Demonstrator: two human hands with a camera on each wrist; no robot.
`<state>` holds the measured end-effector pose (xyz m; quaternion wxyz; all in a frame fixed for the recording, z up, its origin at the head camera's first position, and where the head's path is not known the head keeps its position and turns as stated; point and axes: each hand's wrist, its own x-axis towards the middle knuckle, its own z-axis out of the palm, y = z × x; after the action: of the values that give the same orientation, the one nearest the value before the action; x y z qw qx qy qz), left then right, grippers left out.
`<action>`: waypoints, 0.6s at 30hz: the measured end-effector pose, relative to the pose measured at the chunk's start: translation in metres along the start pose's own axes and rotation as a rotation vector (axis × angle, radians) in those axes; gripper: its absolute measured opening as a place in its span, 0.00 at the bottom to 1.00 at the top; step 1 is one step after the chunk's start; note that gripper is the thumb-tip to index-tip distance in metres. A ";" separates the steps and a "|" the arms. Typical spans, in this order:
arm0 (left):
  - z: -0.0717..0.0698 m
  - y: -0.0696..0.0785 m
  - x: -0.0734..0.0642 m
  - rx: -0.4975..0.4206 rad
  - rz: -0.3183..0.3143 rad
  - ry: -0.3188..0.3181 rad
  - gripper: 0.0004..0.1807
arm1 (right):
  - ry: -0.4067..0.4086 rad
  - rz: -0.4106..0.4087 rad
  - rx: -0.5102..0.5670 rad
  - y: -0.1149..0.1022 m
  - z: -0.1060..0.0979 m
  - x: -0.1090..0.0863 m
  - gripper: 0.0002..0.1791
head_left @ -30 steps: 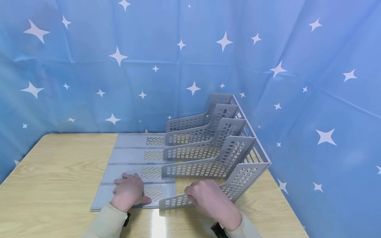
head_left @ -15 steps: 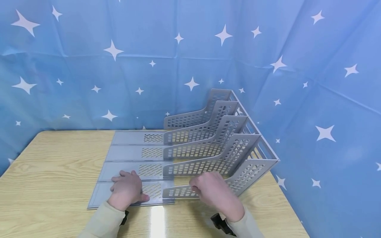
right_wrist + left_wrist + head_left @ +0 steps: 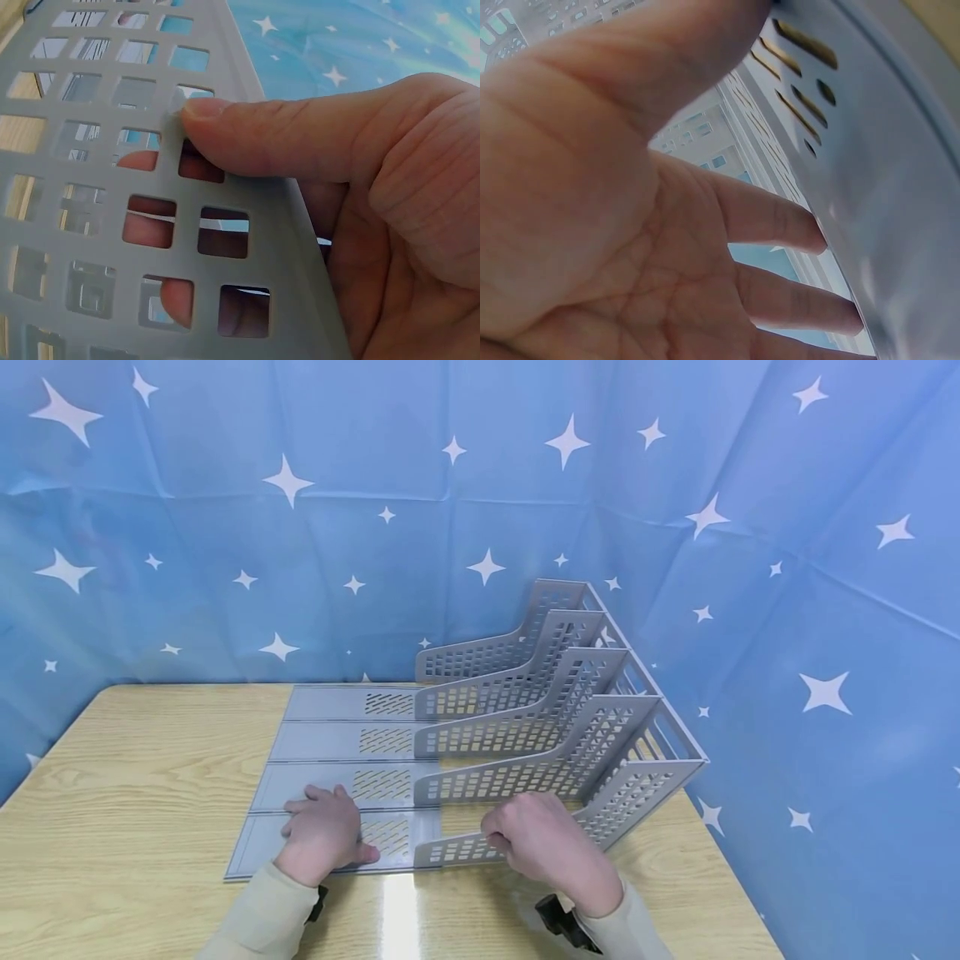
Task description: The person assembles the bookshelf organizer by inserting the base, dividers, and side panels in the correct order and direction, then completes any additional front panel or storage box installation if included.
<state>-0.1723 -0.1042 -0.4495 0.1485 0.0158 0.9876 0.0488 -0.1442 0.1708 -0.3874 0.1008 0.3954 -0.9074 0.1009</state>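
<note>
A grey perforated file rack [image 3: 495, 785] with several upright dividers stands on the table, its tall back to the right. My right hand [image 3: 543, 839] grips the nearest divider [image 3: 457, 850] along its top edge. In the right wrist view, the thumb [image 3: 247, 135] lies on one face and fingers show through the square holes from the other side. A flat grey panel [image 3: 300, 785] in ribbed strips, with slanted slots, lies to the left, under the dividers' left ends. My left hand [image 3: 322, 831] rests on its front part with fingers spread; the left wrist view shows fingertips [image 3: 810, 236] touching the panel.
A wood-grain table [image 3: 150, 793] carries everything, with bare surface left of the panel and in front. Behind and to the right hangs a blue curtain [image 3: 360, 460] with white stars, close to the rack's far divider. Dark straps show at both wrists.
The nearest divider's left end has shifted back and slightly right, from jutting past the panel's front edge to lying over the panel. The left hand stays on the panel. The view has shifted slightly.
</note>
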 end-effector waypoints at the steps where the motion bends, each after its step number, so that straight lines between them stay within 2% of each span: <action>1: 0.000 0.000 0.000 0.003 0.001 0.000 0.65 | 0.000 0.000 -0.002 0.000 0.000 0.000 0.26; 10: -0.003 -0.001 0.001 -0.003 0.004 0.007 0.64 | -0.031 0.016 -0.008 0.000 -0.003 0.001 0.25; 12: -0.005 -0.002 0.000 -0.005 -0.006 -0.005 0.64 | -0.006 0.002 -0.001 -0.002 -0.009 -0.002 0.17; 14: -0.006 -0.004 -0.001 0.000 0.007 -0.001 0.60 | 0.110 -0.059 0.025 -0.003 -0.020 -0.007 0.05; 15: -0.008 -0.005 -0.003 0.000 0.034 0.013 0.56 | 0.177 -0.084 0.036 -0.004 -0.030 -0.011 0.02; 18: -0.013 -0.005 -0.004 -0.064 0.175 0.063 0.39 | 0.447 -0.166 0.039 -0.005 -0.067 -0.025 0.12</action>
<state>-0.1727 -0.1107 -0.4365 0.1132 0.0958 0.9845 0.0936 -0.1166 0.2024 -0.3289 0.2994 0.4383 -0.8248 0.1949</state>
